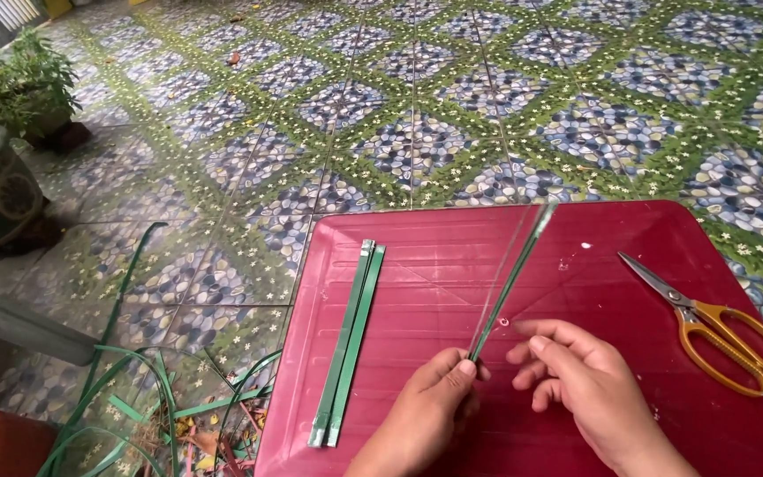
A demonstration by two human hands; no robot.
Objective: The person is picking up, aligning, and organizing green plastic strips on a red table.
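We see no packages, labels, signs or screens in this view.

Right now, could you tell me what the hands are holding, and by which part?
The left hand pinches the near end of a thin green strip between thumb and fingers. The right hand hovers beside it, holding nothing.
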